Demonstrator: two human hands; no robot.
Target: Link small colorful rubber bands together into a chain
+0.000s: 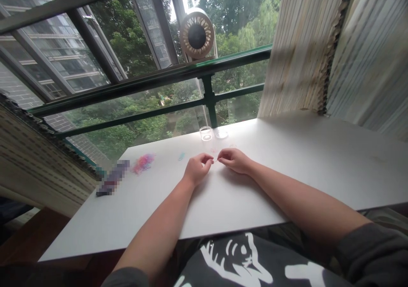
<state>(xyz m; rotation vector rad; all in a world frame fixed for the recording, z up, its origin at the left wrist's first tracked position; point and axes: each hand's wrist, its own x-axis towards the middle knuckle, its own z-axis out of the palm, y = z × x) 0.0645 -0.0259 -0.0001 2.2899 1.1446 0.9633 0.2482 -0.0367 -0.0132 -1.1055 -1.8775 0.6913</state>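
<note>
Above the middle of the white table, my left hand (200, 168) and my right hand (234, 159) are close together, fingertips pinched. A thin, pale rubber band (215, 160) spans the small gap between them, held at both ends. Just beyond my hands lie a few pinkish bands (233, 145), faint against the table. A clear plastic jar (206, 135) stands upright behind them, with a round clear lid (222, 134) lying flat at its right. To the left is a loose pile of small pink, purple and orange bands (143, 164). A little teal cluster (181, 156) sits between that pile and my left hand.
A pixelated dark object (113, 178) lies at the table's left edge. The white table (318, 164) reaches a window with a green railing (208, 91). A round fan-like device (196, 35) is by the window above the railing. Striped curtains (293, 45) hang at both sides.
</note>
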